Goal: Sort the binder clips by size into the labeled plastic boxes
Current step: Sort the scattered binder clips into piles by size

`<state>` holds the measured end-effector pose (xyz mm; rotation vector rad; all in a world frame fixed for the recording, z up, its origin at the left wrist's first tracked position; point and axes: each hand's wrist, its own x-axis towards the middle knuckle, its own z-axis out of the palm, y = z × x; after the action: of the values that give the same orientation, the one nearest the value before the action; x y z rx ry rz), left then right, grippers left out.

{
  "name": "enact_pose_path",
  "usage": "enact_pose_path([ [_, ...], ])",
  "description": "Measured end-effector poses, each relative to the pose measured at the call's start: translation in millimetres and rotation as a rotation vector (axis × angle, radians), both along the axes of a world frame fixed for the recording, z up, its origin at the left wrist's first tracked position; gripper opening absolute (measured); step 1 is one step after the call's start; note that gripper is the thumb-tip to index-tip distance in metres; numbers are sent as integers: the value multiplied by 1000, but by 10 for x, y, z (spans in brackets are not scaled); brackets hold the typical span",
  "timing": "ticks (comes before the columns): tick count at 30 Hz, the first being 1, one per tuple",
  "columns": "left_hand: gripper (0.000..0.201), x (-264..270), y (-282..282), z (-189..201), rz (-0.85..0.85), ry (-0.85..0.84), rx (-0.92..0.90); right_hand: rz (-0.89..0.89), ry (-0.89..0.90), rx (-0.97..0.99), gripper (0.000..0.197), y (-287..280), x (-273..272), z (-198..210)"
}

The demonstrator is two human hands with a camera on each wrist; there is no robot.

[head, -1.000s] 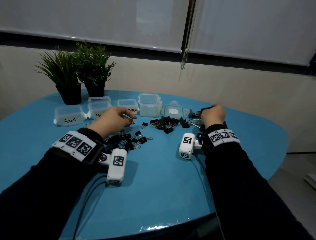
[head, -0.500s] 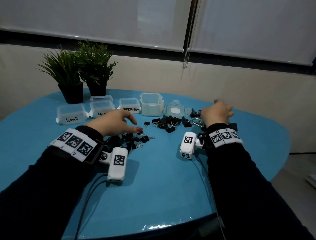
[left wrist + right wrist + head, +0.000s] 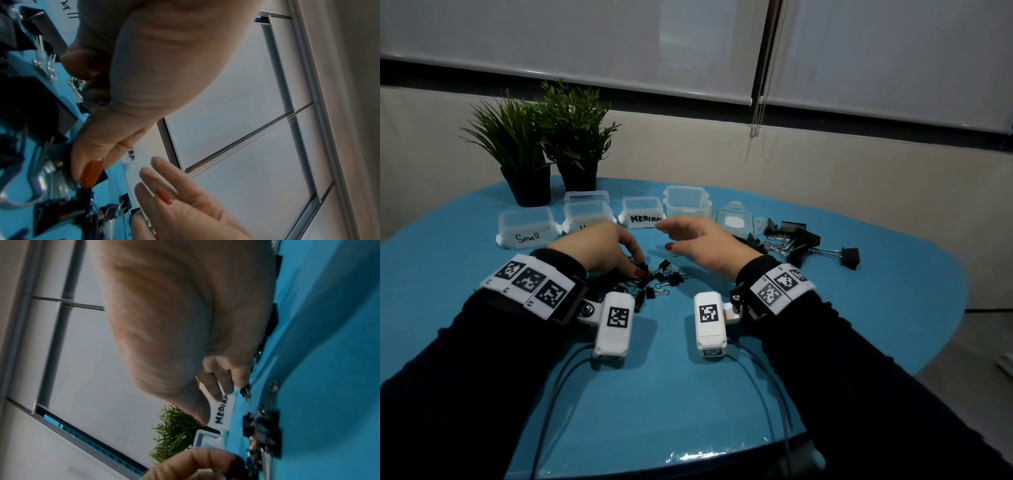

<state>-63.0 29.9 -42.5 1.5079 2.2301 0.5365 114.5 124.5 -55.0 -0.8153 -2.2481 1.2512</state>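
No clips showed in the Small box (image 3: 527, 226); small binder clips (image 3: 661, 277) lay just nearside of it. Left hand (image 3: 599, 250) pinched one; right hand (image 3: 709, 246) hovered beside, fingers loose.

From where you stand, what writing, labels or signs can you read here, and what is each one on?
"Small": handwritten on the leftmost plastic box.
"MEDIUM": bold black letters on the third box, also readable in the right wrist view.
Second box: a label starting with "M", the rest hidden behind the left hand.
Wristbands and wrist cameras: black-and-white square code patterns, no words.
Loose lid: a white patch, nothing legible.
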Motion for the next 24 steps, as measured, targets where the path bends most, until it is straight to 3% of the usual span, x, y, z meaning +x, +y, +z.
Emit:
enact_pose_path([
  [4,18,-24,22,-16,5,47,29,-5,-177,-1,62,-7,-79,-84],
  [9,15,-31,55,2,64,59,128,16,-227,-4,64,-78,-125,-100],
  [15,18,-42,107,3,192,-67,281,100,65,-285,50,-199,-152,-122],
  [20,17,-22,116,-1,187,-231,388,-84,333,-367,11,-121,-115,-48],
  [24,15,109,102,11,107,-431,459,-155,375,-257,30,-87,-58,-5],
])
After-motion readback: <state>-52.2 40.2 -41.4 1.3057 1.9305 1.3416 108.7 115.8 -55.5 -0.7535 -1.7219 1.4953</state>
